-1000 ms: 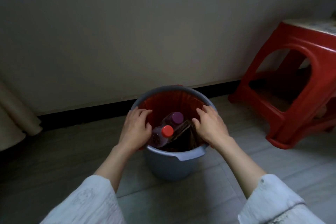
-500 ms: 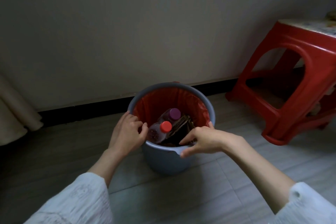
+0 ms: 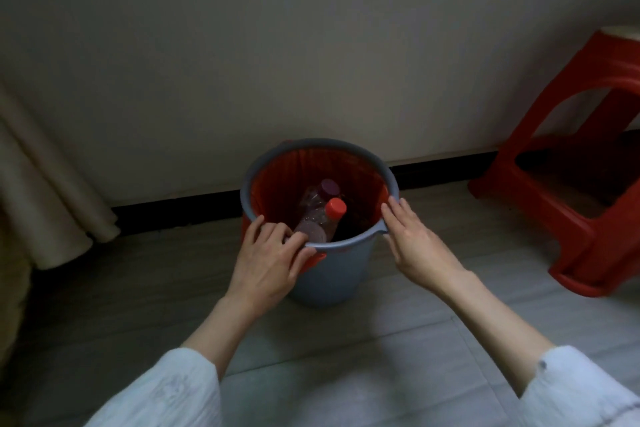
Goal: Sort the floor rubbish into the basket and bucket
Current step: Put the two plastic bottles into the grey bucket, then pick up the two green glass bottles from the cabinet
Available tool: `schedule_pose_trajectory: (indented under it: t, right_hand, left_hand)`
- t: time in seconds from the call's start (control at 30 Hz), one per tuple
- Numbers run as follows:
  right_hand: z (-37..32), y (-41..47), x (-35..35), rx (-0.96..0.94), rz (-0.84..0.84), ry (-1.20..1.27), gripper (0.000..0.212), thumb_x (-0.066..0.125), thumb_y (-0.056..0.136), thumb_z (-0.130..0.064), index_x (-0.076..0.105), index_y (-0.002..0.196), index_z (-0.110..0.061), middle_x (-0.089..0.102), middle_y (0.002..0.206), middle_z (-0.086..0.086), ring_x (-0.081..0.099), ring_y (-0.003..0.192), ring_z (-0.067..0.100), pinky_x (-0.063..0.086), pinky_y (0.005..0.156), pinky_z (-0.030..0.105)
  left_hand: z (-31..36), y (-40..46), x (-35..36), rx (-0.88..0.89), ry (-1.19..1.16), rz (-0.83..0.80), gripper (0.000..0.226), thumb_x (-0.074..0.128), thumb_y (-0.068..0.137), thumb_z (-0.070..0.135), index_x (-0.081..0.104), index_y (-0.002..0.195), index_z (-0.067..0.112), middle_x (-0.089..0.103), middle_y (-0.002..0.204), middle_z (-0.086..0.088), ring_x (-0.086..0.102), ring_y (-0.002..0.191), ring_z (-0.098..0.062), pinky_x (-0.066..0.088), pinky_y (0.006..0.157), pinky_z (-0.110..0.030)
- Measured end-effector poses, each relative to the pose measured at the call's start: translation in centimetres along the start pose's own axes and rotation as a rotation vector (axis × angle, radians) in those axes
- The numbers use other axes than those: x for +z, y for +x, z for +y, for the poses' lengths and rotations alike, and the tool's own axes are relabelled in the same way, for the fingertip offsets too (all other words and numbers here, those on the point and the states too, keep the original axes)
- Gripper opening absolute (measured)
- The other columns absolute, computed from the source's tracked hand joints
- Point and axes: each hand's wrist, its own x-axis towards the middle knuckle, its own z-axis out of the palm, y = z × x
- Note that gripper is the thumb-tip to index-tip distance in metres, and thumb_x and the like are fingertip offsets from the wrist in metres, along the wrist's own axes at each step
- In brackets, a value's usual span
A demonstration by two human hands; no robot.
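A red stool [image 3: 588, 163] stands at the right by the wall, well apart from the grey bucket [image 3: 332, 270] on the floor (a red liner [image 3: 287, 177] inside it). The left hand [image 3: 268, 258] curls over the near-left rim, fingers hooked inside and thumb outside, gripping it. The right hand [image 3: 414, 243] lies flat against the right rim, fingers straight, holding nothing. Two bottles lean inside, one red-capped [image 3: 320, 222], one purple-capped [image 3: 320, 192].
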Motion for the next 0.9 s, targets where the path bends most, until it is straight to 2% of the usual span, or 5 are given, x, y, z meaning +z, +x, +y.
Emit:
schedule_pose_trajectory:
  t: [0.13,0.5,0.67,0.77,0.9]
  right_hand:
    - [-1.9,1.2,2.2,-0.008,0.064,0.033,0.072,0.04,0.098,-0.031,-0.008,0.148,-0.009,-0.018,0.154,0.018,-0.016,0.144,0.027,-0.007,0.11,0.024]
    - [-3.4,4.8,4.8,-0.039,0.063,0.002,0.085,0.043,0.091,-0.005,-0.023,0.144,-0.012,-0.028,0.153,0.01,-0.017,0.144,0.023,0.0,0.117,0.036]
    - [-3.2,6.2,5.4,-0.01,0.035,0.037,0.094,0.047,0.088,-0.004,-0.036,0.13,-0.016,-0.043,0.137,0.003,-0.013,0.145,0.024,0.017,0.118,0.038]
    - [-3.2,6.2,4.6,-0.011,-0.055,0.097,0.094,0.048,0.088,-0.002,-0.03,0.139,-0.013,-0.038,0.146,0.006,-0.011,0.145,0.024,0.028,0.114,0.033]
    - [-3.9,4.8,0.0,0.081,-0.265,0.184,0.081,0.043,0.094,-0.01,-0.017,0.147,-0.022,-0.023,0.155,0.006,-0.009,0.146,0.025,0.015,0.119,0.038]
  left_hand:
    - [-1.0,0.7,0.3,-0.037,0.049,0.024,0.033,0.036,0.09,0.043,0.063,0.086,0.024,0.059,0.076,0.0,0.058,0.076,-0.022,0.034,0.095,-0.037]
    - [-0.4,5.2,2.7,-0.234,0.113,-0.023,0.038,0.032,0.091,0.041,0.063,0.09,0.019,0.061,0.075,-0.006,0.058,0.078,-0.029,0.043,0.096,-0.048]
    - [-0.5,6.0,3.5,-0.262,0.046,-0.106,0.047,0.024,0.092,0.041,0.06,0.111,0.019,0.062,0.114,-0.013,0.055,0.108,-0.038,0.031,0.105,-0.055]
    - [-0.6,6.0,2.6,-0.272,-0.044,-0.266,0.055,0.015,0.095,0.045,0.034,0.141,0.021,0.028,0.151,-0.014,0.019,0.141,-0.037,0.005,0.115,-0.051]
    - [-0.8,6.1,-2.2,-0.266,-0.136,-0.666,0.064,0.03,0.097,0.044,-0.005,0.148,0.027,-0.012,0.157,-0.006,-0.015,0.143,-0.029,-0.002,0.116,-0.042]
